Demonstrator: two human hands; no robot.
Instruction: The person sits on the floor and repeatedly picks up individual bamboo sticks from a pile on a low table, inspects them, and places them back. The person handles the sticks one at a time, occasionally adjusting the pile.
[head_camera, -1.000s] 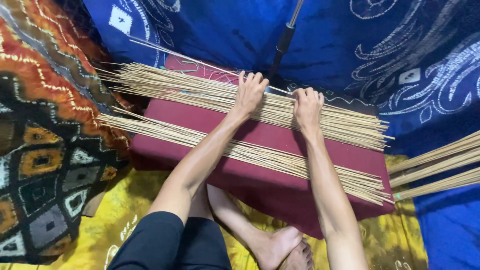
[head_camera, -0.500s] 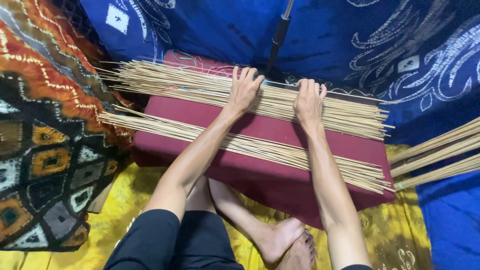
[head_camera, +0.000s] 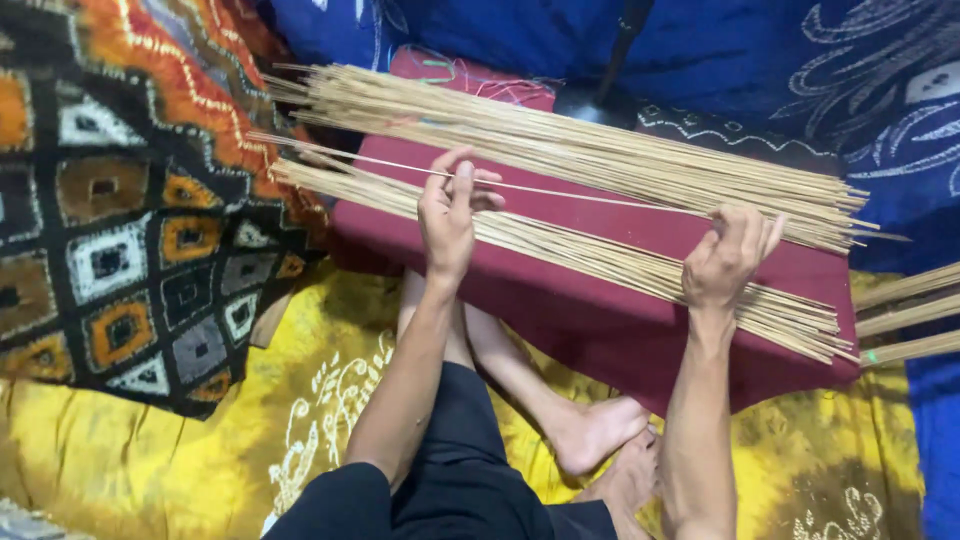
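Bamboo stick (head_camera: 560, 188), thin and pale, is pinched at both ends between the fingers of the left hand (head_camera: 450, 215) and right hand (head_camera: 728, 260), raised above two bundles of sticks (head_camera: 600, 150) laid across a maroon cushion (head_camera: 600, 310)

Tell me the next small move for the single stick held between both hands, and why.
Probably lift it clear and lay it onto one bundle. The left hand and right hand pinch one thin stick that stretches over the gap between the far bundle and the near bundle on the maroon cushion, so it is already separated.
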